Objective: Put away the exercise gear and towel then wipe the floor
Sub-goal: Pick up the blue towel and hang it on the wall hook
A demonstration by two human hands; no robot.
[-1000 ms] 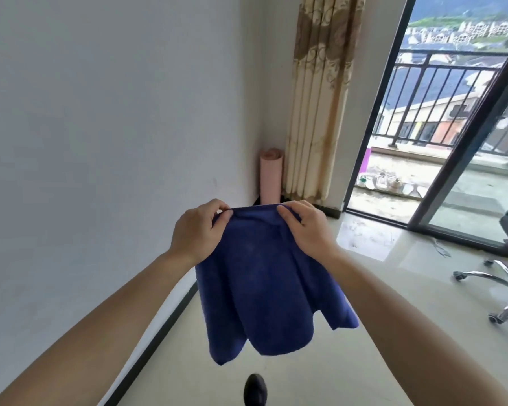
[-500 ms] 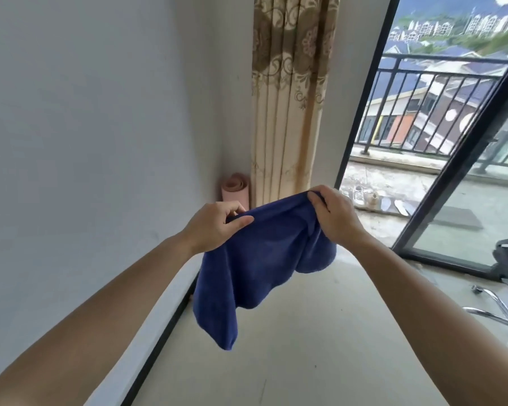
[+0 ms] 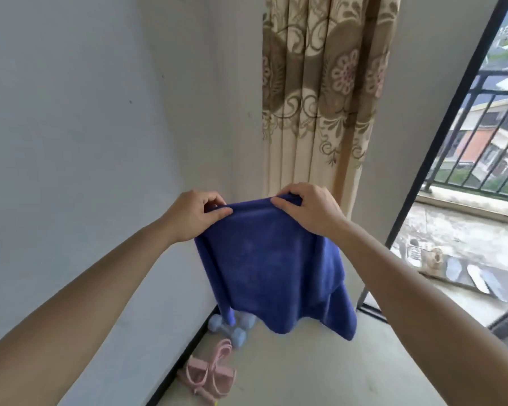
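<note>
A dark blue towel (image 3: pixel 272 265) hangs in front of me, held up by its top edge. My left hand (image 3: pixel 195 213) pinches the left end of that edge and my right hand (image 3: pixel 305 205) grips the right end. The cloth looks doubled, with a longer layer drooping at the lower right. Below it on the floor by the wall lie light blue dumbbells (image 3: pixel 230 325), partly hidden by the towel. Nearer to me lies a pink strap-like exercise piece (image 3: pixel 210 373).
A white wall (image 3: pixel 71 142) with a dark skirting runs along my left. A patterned beige curtain (image 3: pixel 320 92) hangs in the corner. At right a black-framed glass door (image 3: pixel 440 136) opens onto a balcony with shoes (image 3: pixel 423 253) and a railing.
The view swung toward the corner. My hands drew the towel's top edge level and taut again. The dumbbells and pink piece came into sight; the pink roll in the corner is now hidden.
</note>
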